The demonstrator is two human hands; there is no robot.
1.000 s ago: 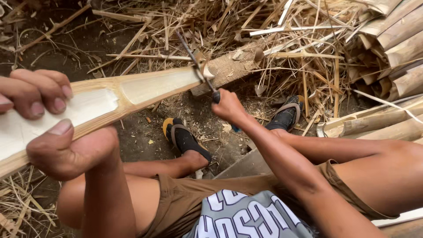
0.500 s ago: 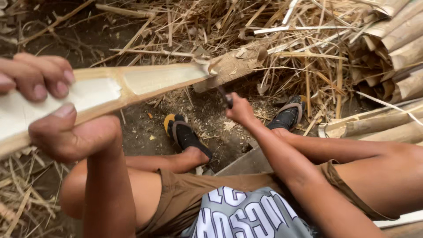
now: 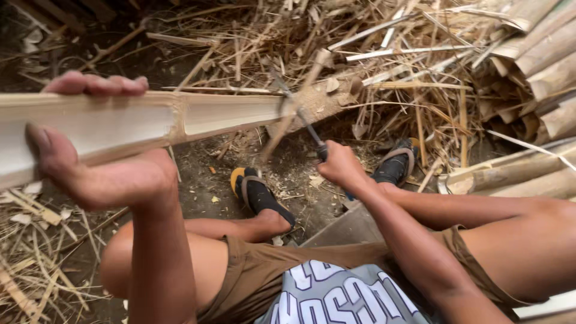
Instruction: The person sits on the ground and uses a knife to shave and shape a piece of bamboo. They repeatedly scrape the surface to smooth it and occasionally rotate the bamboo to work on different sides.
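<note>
My left hand (image 3: 99, 162) grips a split length of pale bamboo (image 3: 138, 123) near the left edge, thumb under it and fingers over the top. The bamboo runs right, and its far end rests on a rough wooden log (image 3: 327, 99) on the ground. My right hand (image 3: 341, 165) is closed around the handle of a long knife (image 3: 300, 111), whose blade meets the bamboo's far end. A thin strip (image 3: 288, 117), blurred, stands off the bamboo at the blade. I sit low, with both feet in dark sandals (image 3: 261, 195) on the dirt.
Dry bamboo slivers and shavings (image 3: 384, 54) cover the ground behind the log. Stacked bamboo pieces (image 3: 540, 66) lie at the right. More strips lie at the lower left (image 3: 36, 264). A flat board (image 3: 351, 228) sits under my right leg.
My right hand has moved down and back with the knife. A thin strip has come away from the bamboo's far end. The bamboo sits flatter, and my left hand has shifted its grip slightly.
</note>
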